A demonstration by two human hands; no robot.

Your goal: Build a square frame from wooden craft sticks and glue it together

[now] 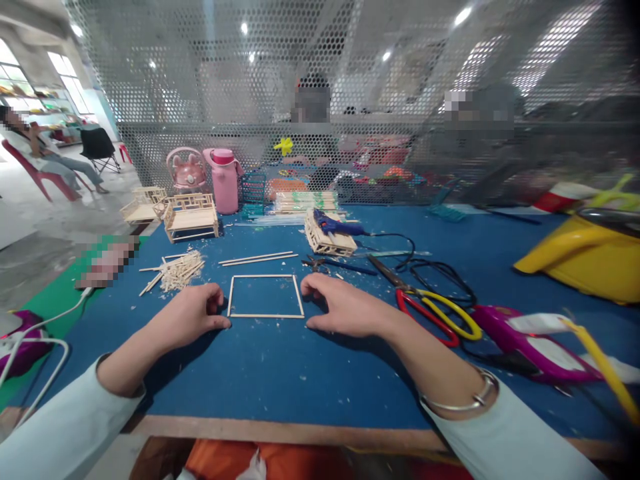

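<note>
A rectangle of thin wooden sticks (pixel 267 316) lies flat on the blue tabletop between my hands. Beside its left end rests my left hand (pixel 197 312), fingers curled and thumb apart from them, with nothing in its grasp. My right hand (pixel 345 303) is at the right end in a similar pose, its fingertips close to the corner stick; whether they touch it I cannot tell. Behind the rectangle lie two longer loose sticks (pixel 259 259). A heap of short cut sticks (pixel 183 270) sits beyond my left hand.
Small stick-built chairs (pixel 191 217) and a pink bottle (pixel 225 183) stand at the back left. A blue glue gun (pixel 337 225) rests on a wooden piece, near pliers (pixel 340 265). Large scissors (pixel 425 303) and a purple device (pixel 535 347) lie right. A perforated screen (pixel 175 87) rises behind.
</note>
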